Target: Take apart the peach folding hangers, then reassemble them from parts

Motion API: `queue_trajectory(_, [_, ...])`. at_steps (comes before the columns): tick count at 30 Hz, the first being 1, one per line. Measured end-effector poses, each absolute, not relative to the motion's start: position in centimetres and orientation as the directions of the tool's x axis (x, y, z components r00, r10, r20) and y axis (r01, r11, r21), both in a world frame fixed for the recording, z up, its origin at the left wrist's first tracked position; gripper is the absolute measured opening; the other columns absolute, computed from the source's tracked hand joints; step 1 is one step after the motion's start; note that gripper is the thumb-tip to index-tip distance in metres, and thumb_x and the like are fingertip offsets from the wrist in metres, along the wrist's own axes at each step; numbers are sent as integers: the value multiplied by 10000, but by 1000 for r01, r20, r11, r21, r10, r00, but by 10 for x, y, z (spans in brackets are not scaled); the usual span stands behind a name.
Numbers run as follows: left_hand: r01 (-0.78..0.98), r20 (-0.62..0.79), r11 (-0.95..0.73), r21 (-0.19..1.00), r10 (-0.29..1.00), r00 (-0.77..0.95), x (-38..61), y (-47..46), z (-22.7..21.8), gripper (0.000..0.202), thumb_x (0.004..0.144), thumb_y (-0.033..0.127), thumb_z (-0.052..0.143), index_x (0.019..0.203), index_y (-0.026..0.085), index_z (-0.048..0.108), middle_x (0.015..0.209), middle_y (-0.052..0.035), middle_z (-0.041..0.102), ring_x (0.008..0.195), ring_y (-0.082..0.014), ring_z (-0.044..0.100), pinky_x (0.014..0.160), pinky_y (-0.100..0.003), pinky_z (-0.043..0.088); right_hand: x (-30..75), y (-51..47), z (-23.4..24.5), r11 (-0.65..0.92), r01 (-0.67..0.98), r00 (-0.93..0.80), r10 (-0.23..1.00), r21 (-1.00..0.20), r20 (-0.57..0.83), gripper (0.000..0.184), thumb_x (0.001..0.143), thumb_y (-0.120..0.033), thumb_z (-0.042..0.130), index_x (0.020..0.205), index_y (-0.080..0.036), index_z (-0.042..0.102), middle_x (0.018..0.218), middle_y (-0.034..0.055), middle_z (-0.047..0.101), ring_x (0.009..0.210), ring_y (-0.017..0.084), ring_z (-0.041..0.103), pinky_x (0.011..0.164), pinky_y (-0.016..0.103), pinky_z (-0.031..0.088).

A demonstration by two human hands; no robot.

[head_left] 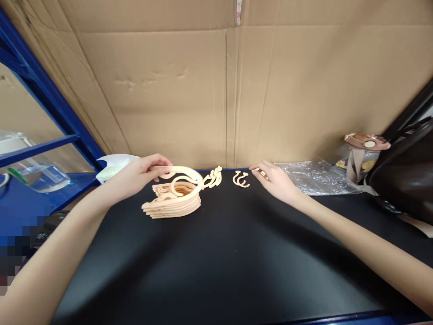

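Note:
My left hand pinches the top peach plastic hanger piece, held just above a stack of the same curved peach pieces on the black table. Two small peach hooks lie further right, with a small cluster of hooks beside the stack. My right hand rests on the table just right of the two hooks, its fingers curled around a small peach piece that I can barely make out.
A cardboard wall closes the back. Crumpled clear plastic and a brown-lidded cup sit at the right, next to a dark bag. A white bag and blue shelving stand at the left.

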State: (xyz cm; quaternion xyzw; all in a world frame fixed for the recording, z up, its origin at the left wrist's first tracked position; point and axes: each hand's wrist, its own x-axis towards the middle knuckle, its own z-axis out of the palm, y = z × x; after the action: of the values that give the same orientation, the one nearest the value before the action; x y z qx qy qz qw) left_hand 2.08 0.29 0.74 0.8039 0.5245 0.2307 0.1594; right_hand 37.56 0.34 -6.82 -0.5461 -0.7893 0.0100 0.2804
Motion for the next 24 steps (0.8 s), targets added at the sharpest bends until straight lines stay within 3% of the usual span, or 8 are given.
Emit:
queue_trajectory(6, [615, 291, -497, 612, 865, 410, 103, -31, 36, 178, 826, 372, 563, 885, 211, 612, 701, 11, 594, 576, -112, 504, 516, -206, 352, 336, -32, -28, 577, 436, -341, 816, -691, 466, 329, 924, -449, 444, 1111, -225, 598, 956, 17, 674, 860, 153, 621, 745, 278, 471])
queue_trajectory(9, [437, 327, -455, 776, 883, 338, 135, -35, 28, 252, 775, 356, 650, 974, 210, 596, 652, 24, 564, 552, -104, 475, 506, -207, 339, 340, -44, -18, 588, 391, -359, 806, -708, 471, 328, 915, -447, 467, 1049, -196, 631, 725, -10, 619, 652, 112, 570, 576, 224, 420])
queue_trajectory(11, [289, 247, -346, 893, 912, 328, 148, -35, 15, 313, 769, 368, 668, 1026, 207, 593, 693, 16, 573, 570, -98, 465, 513, -206, 340, 351, -47, -18, 587, 479, -297, 808, -653, 510, 326, 930, -426, 446, 1069, -193, 626, 645, -27, 565, 572, 98, 516, 530, 217, 379])
queue_trajectory(14, [120, 69, -127, 985, 915, 398, 160, -36, -13, 298, 798, 443, 621, 825, 147, 630, 770, -28, 590, 607, -90, 465, 517, -203, 328, 372, -46, -26, 545, 690, -225, 787, -476, 574, 311, 959, -382, 396, 1118, -193, 585, 666, -17, 584, 568, 107, 521, 539, 225, 372])
queue_trajectory(17, [69, -49, 24, 997, 915, 400, 173, -40, -35, 377, 808, 513, 578, 717, 147, 559, 609, 16, 508, 493, -60, 360, 461, -192, 242, 383, -42, -37, 483, 873, -361, 725, -60, 586, 291, 974, -333, 354, 1061, -190, 592, 827, 41, 640, 651, 135, 575, 517, 235, 339])
queue_trajectory(20, [76, -134, 112, 991, 877, 462, 186, -46, -48, 419, 797, 581, 547, 710, 175, 488, 495, 53, 434, 412, -50, 241, 428, -199, 138, 385, -40, -46, 545, 791, -610, 664, 278, 433, 295, 938, -155, 334, 1085, -202, 586, 865, 57, 643, 652, 140, 584, 475, 248, 284])
queue_trajectory(22, [89, -136, 106, 990, 865, 482, 194, -49, -53, 434, 813, 607, 500, 715, 185, 469, 469, 63, 400, 396, -55, 211, 427, -208, 126, 384, -41, -51, 599, 743, -669, 656, 298, 350, 395, 861, -39, 329, 1145, -197, 553, 825, 50, 643, 603, 133, 567, 464, 253, 262])
queue_trajectory(24, [90, -62, 23, 996, 886, 459, 200, -52, -58, 444, 858, 603, 415, 693, 191, 444, 466, 63, 362, 399, -71, 253, 436, -218, 175, 383, -39, -56, 603, 777, -625, 702, 183, 342, 422, 822, -23, 336, 1157, -190, 531, 800, 46, 644, 563, 128, 542, 464, 248, 258])
